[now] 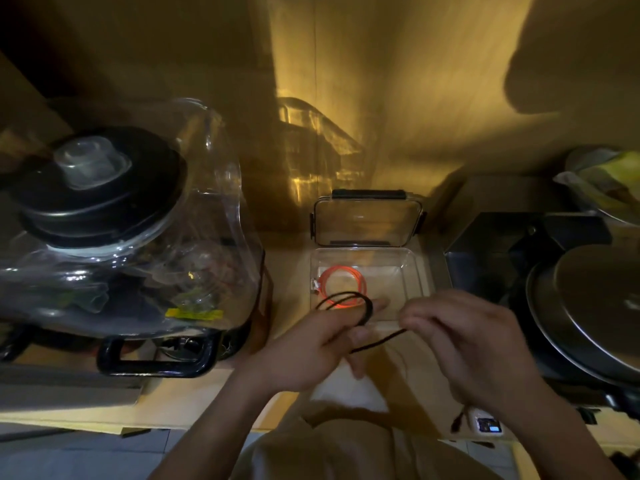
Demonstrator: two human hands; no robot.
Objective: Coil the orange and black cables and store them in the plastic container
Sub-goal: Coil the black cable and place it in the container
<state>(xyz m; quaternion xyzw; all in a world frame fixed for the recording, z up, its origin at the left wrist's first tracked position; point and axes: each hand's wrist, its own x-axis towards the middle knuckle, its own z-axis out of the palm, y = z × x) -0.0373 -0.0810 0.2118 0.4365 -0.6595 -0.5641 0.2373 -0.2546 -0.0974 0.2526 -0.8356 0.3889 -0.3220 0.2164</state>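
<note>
The clear plastic container (414, 271) stands open in the middle of the counter, its lid (367, 220) tipped up behind it. The orange cable (341, 273) lies coiled inside on the left. Just in front of the container, my left hand (311, 351) holds loops of the black cable (360, 308) around its fingers. My right hand (464, 341) pinches the free stretch of the same cable, which runs taut between both hands. The cable's loose end (457, 422) hangs below my right wrist.
A large clear blender jar with a black lid (100, 192) and black handle (156, 362) fills the left. Dark pans and a metal lid (595, 306) crowd the right. A small device (488, 426) lies at the counter's front edge. A wall is close behind.
</note>
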